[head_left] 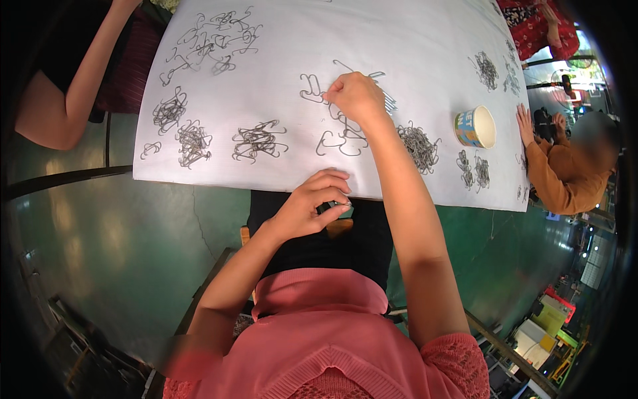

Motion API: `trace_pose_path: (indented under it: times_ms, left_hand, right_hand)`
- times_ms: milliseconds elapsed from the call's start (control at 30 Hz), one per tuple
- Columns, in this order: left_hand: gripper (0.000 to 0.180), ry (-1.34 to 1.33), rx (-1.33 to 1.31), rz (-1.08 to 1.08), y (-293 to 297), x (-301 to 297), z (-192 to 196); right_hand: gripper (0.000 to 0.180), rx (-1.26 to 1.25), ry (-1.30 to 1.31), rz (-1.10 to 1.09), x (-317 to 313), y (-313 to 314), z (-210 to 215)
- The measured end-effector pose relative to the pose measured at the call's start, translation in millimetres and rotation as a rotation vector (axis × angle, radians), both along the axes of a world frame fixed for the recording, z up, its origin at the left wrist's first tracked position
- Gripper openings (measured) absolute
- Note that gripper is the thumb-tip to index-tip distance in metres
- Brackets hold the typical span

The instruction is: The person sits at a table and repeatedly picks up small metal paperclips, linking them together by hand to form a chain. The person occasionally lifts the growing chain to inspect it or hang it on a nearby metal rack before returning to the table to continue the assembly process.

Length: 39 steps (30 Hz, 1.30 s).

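Observation:
Bent metal wire hooks lie in the middle of the white-covered table (405, 40). My right hand (357, 98) reaches over them, thumb and forefinger pinched at the end of a wire hook (310, 88). Partly hidden behind that hand is a row of hooks (390, 102) lying side by side. A few loose hooks (342, 139) are spread nearer me, below the right hand. At the table's near edge my left hand (316, 205) is curled, thumb close to the fingers. Something small glints at its fingertips, too small to make out.
Tangled hook piles (259, 141) lie to the left, with a dense pile (419, 147) right of my forearm. A paper cup (476, 128) stands on the right. One person's arm (80, 93) is at the left; another person's hand (525, 125) rests on the right edge.

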State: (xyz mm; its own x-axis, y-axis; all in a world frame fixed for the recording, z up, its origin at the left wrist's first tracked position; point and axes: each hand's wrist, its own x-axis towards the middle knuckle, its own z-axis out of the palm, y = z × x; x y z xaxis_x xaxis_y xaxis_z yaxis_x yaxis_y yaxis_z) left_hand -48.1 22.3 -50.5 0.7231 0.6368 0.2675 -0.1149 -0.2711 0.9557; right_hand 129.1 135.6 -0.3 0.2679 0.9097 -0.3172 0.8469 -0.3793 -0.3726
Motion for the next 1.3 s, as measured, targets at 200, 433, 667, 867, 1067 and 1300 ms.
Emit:
trace_pose_path:
  times_ms: [200, 433, 667, 867, 1067, 1300]
  left_hand:
    - [0.014, -0.007, 0.093, -0.017, 2.0, 0.2, -2.7]
    - [0.011, -0.006, 0.085, -0.007, 1.7, -0.1, -1.1]
    - [0.01, -0.004, 0.074, 0.005, -0.9, -2.5, 0.6]
    - [0.01, 0.049, 0.014, 0.034, -10.6, -1.6, 19.5]
    - [0.01, 0.079, 0.015, 0.106, -23.3, 3.7, 38.8]
    - [0.01, 0.143, -0.029, 0.191, -31.3, 3.4, 43.7]
  right_hand:
    - [0.015, 0.079, -0.247, 0.163, -13.0, -3.0, -13.8]
    - [0.016, 0.186, -0.136, 0.057, 27.2, -49.8, 14.9]
    - [0.015, -0.045, -0.209, -0.187, 106.1, -124.5, 14.0]
    - [0.013, 0.374, -0.026, 0.018, 70.0, -37.5, 3.3]
    - [0.019, 0.037, -0.213, 0.083, 44.0, 49.4, -13.9]
    - [0.013, 0.201, 0.238, 0.101, 49.1, -14.3, 1.9]
